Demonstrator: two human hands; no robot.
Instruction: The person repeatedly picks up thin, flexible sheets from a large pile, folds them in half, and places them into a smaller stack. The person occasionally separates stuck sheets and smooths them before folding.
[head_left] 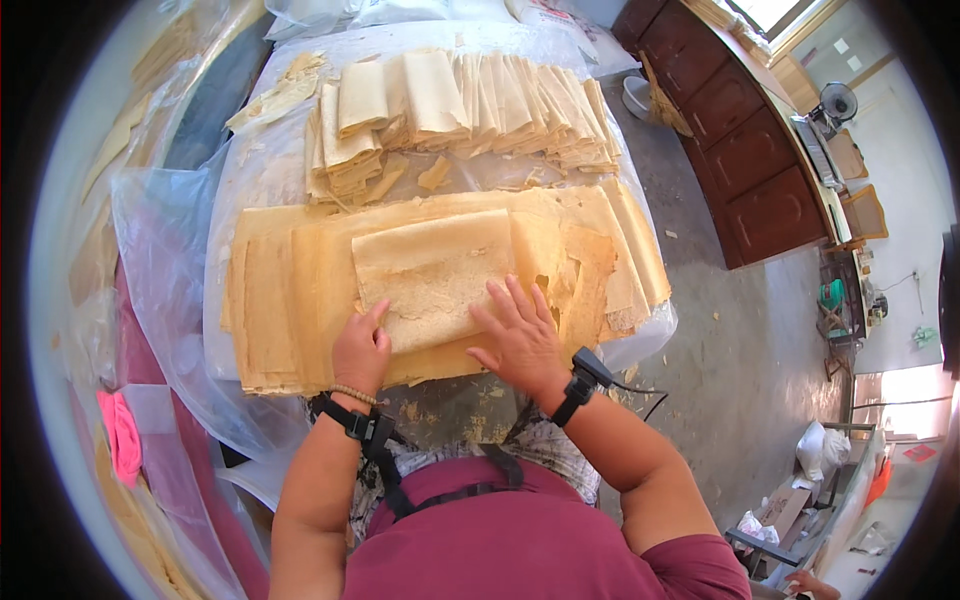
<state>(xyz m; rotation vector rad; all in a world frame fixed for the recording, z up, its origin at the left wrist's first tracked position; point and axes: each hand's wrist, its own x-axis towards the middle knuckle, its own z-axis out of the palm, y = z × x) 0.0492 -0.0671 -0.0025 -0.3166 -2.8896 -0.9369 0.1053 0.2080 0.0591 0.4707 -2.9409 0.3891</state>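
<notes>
A folded tan sheet (432,270), looking like dried bean curd skin, lies as a flat rectangle in front of me. It rests on a wide stack of larger yellowish sheets (320,265) with ragged edges. My right hand (525,335) lies flat at the packet's lower right, fingers spread and touching its surface. At the lower left edge of the packet is my left hand (362,350), its thumb and index finger apart against the sheet. The other fingers of that hand are mostly hidden. Torn, darker pieces (585,260) show at the stack's right side.
Beyond the stack stands a row of folded sheets (480,100) on the plastic-covered table (270,170). Clear plastic sheeting (170,260) hangs along the left. A dark red cabinet (735,140) stands right across the grey floor (690,330). Another person's hand (812,584) shows at lower right.
</notes>
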